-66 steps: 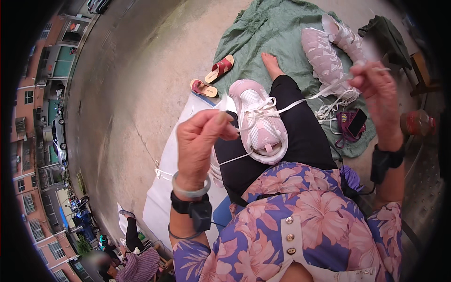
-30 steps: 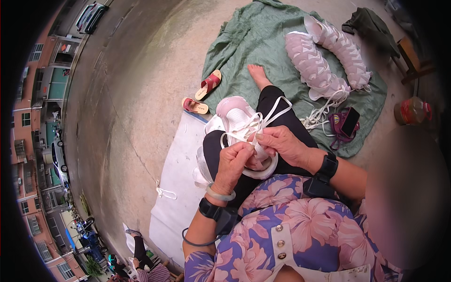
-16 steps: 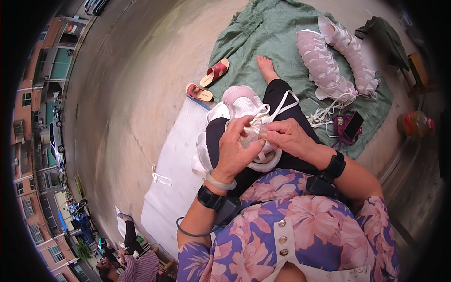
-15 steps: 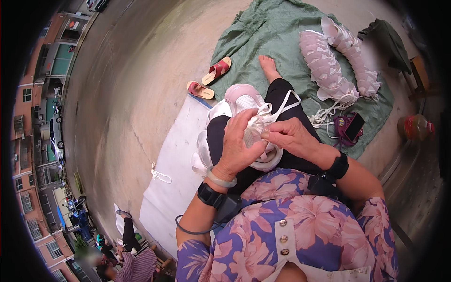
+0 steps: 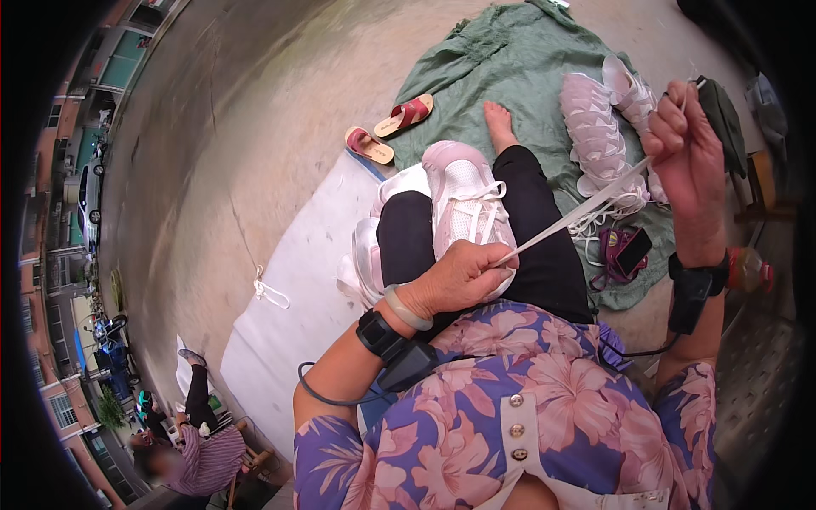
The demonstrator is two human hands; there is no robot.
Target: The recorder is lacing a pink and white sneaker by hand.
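A pale pink and white shoe upper lies across my lap, toe pointing away, with white lacing over its front. My left hand is at its near end, with thumb and fingers pinched on a white shoelace. The lace stretches taut up to the right. My right hand, raised at the far right, is closed round the lace's other part, and a thin end sticks out above the fingers. More pale shoe uppers rest beside my left leg, partly hidden by it.
Two long rows of nested shoe uppers lie on a green cloth, with loose laces, a purple pouch and a phone near them. Red sandals and a white sheet are to the left. A seated person is at lower left.
My right hand has moved from the shoe up and to the right, drawing the lace out straight. My left hand has shifted down to the shoe's near end, and the lacing is now uncovered.
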